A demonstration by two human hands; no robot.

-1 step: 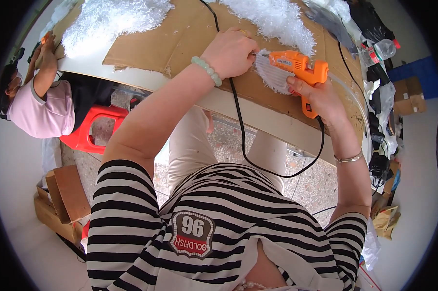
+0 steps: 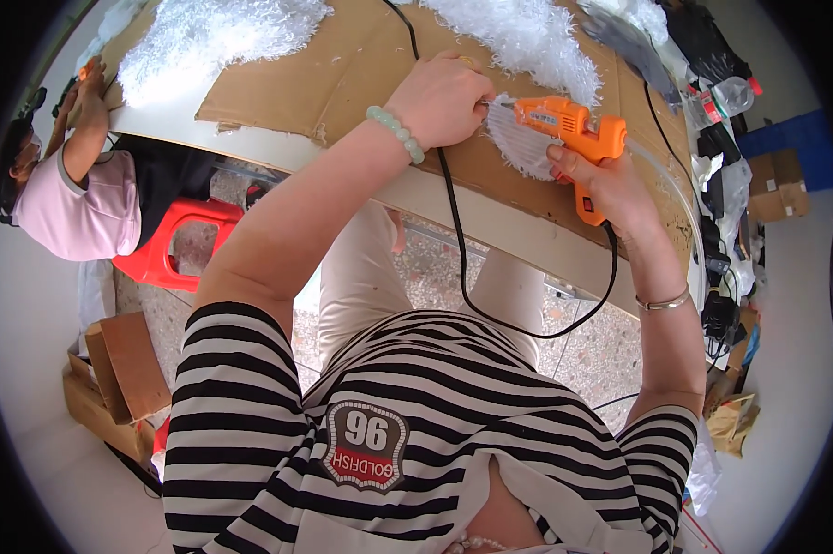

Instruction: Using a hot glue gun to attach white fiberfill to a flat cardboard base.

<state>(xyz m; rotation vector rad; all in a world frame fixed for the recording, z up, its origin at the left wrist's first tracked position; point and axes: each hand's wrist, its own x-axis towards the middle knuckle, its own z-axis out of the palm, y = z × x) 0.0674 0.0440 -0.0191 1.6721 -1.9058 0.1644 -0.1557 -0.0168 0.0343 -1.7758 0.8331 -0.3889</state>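
Right hand [image 2: 617, 189] grips the orange glue gun [image 2: 580, 129] by its handle. Left hand [image 2: 442, 97] pinches the ribbed white piece [image 2: 520, 146], presumably light and limp; hold its edge.

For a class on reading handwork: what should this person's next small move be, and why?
Probably a brief, careful squeeze of the glue gun: the right hand grips it, with its front close to the end of the white piece, where the left hand's fingers are.

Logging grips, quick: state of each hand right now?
Left hand: curled at the white piece's edge; grip unclear.
Right hand: closed, holding the glue gun.
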